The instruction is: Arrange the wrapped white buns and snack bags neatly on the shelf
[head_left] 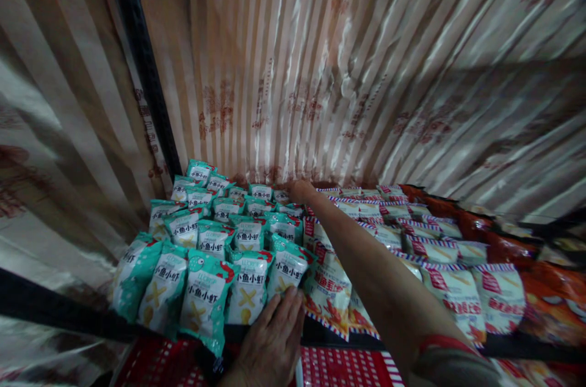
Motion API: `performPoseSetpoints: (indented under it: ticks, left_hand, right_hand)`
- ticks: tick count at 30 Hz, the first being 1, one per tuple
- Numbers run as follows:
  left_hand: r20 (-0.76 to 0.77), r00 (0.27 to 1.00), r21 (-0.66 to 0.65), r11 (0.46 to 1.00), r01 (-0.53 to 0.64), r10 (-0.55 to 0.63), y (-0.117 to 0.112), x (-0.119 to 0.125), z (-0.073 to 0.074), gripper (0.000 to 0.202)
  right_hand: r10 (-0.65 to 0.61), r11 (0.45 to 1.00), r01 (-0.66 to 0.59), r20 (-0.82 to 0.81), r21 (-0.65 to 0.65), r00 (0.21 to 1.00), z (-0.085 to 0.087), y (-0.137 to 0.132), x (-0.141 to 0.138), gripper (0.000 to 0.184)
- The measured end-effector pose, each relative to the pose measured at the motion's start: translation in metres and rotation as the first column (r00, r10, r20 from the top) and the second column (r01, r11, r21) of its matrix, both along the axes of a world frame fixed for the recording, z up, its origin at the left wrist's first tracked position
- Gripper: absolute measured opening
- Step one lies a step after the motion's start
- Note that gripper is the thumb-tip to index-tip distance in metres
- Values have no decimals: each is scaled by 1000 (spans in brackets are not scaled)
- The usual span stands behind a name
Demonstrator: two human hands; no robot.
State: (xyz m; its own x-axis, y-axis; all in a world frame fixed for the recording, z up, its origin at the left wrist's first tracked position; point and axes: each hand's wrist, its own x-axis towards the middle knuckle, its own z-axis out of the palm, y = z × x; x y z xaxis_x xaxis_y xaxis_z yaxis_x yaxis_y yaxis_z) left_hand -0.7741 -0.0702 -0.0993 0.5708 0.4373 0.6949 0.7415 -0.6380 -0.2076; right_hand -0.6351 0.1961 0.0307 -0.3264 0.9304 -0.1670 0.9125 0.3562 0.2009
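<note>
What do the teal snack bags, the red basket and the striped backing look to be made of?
Teal snack bags: probably thin plastic film, slightly glossy, judging by crinkled edges and soft highlights.
Red basket: likely moulded plastic, with its regular grid of holes; finish unclear.
Striped backing: shiny, creased sheeting, perhaps plastic film, though coated fabric is possible.

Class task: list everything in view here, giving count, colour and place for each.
Teal bags: about twenty, teal and white, shelf's left half
Striped-edge bags: many, whitish with red lettering, right of those
Orange bags: several, orange-red, far right
Sheeting: count unclear, brown-white stripes, behind and left
Post: one, dark, left
Shelf edge: one, dark, along the front
Basket: at least one, red, below
Sleeve: one, greyish, right arm
Left hand: one, bare, front centre
Right hand: one, bare, at back
</note>
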Motion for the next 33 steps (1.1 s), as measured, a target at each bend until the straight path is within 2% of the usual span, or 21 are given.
performPoseSetpoints:
  ticks: [7, 11, 14, 18, 21, 26, 29, 33]
  left_hand:
    - [-36, 999, -3, 1000, -1, 1, -1, -1, -1, 42]
    - [-1, 1000, -4, 1000, -11, 11, -2, 1, -4, 41]
    - [12, 1000, -23, 1000, -14, 14, -3, 2, -6, 41]
    - [6, 1000, -55, 998, -21, 21, -4, 3, -5, 43]
    - [22, 1000, -59, 998, -21, 22, -5, 4, -4, 43]
    - [31, 999, -53, 998, -29, 31, -8, 5, -2, 43]
    - [4, 999, -60, 997, -40, 41, -10, 5, -1, 45]
    - [-2, 997, -73, 994, -76, 76, -15, 7, 1, 47]
  right_hand:
    - [-15, 1000, 12, -109, -27, 994, -1, -4, 4, 45]
    - [-31, 996, 50, -231, 79, 972, 9, -18, 14, 40]
    - [-18, 967, 132, -456, 219, 890, 18, -44, 29, 40]
    - [115, 902, 227, -709, 368, 696, 19, -104, 51, 39]
    - [183, 872, 270, -784, 408, 593, 9, -158, 64, 36]
    - [213, 858, 284, -800, 427, 561, -18, -233, 82, 29]
    - [173, 877, 282, -803, 390, 571, -38, -262, 89, 30]
    - [161, 895, 250, -790, 370, 592, -60, -279, 93, 37]
